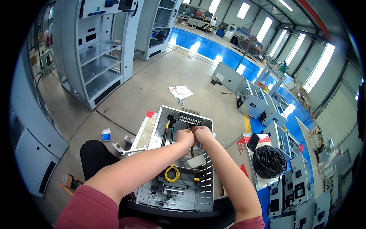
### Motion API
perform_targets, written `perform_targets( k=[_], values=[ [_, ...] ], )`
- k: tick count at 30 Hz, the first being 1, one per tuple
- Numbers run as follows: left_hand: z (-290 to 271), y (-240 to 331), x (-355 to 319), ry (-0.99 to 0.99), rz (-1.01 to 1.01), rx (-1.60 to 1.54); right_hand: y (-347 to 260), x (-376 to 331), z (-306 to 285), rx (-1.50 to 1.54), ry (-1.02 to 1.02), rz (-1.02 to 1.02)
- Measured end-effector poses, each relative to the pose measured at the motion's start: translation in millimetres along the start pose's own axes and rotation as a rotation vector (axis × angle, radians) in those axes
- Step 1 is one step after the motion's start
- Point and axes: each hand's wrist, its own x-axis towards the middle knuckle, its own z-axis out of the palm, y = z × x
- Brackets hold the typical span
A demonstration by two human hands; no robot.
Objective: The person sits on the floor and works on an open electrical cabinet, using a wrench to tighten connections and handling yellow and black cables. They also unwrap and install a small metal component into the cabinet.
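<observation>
My left hand and my right hand meet over the far half of an open grey metal drawer unit. Both are closed, fingertips pinched together just below a row of white terminals. What sits between the fingers is hidden; a bit of yellow shows there. Left of my hands, a yellow-marked black cable runs down the inside of the unit. Under my forearms lie a coil of yellow wire and a pale box-shaped part. Slots pierce the right side wall.
An open-end wrench and a blue-white box lie at my left. On a carton at right rests a coil of black cable beside a dark phone-like slab. Tall grey cabinets stand far left; several metal drawer units line the right.
</observation>
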Motion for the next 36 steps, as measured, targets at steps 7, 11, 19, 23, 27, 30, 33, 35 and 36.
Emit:
perform_targets(
  k=[7, 11, 19, 23, 27, 30, 33, 35, 36],
  values=[
    [-11.1, -11.0, 12.1, 0.018, 0.077, 0.309, 4.5, 9.3, 3.5, 0.05, 0.102, -0.044],
    [-12.4, -12.8, 12.1, 0.109, 0.153, 0.451, 5.8, 12.4, 1.1, -0.052, 0.124, -0.078],
    [-27.6, 30.7, 3.5, -0.361, 0.05, 0.98, -2.7, 11.3, 23.1, -0.422, 0.315, -0.149],
    [-55.6, 89.1, -14.1, -0.66, 0.321, 1.384, -6.2, 2.8, 31.5, -0.533, 0.438, -0.138],
    [-110.4, 159.3, -43.1, -0.506, 0.453, 0.858, 1.3, -9.4, 17.1, -0.538, 0.483, -0.164],
    [-197.4, 161.5, -6.4, -0.274, 0.7, 0.834, -5.3, -11.3, 31.8, -0.567, 0.463, -0.232],
    [-254.1, 129.9, 17.7, -0.233, 0.625, 0.998, 1.3, -5.3, 30.4, -0.505, 0.443, -0.239],
    [-273.6, 94.5, 24.2, -0.354, 0.561, 1.186, 6.1, -4.4, 31.2, -0.492, 0.434, -0.242],
    [-278.5, 86.7, 27.2, -0.41, 0.597, 1.228, 5.8, -5.8, 29.8, -0.487, 0.435, -0.242]
  ],
)
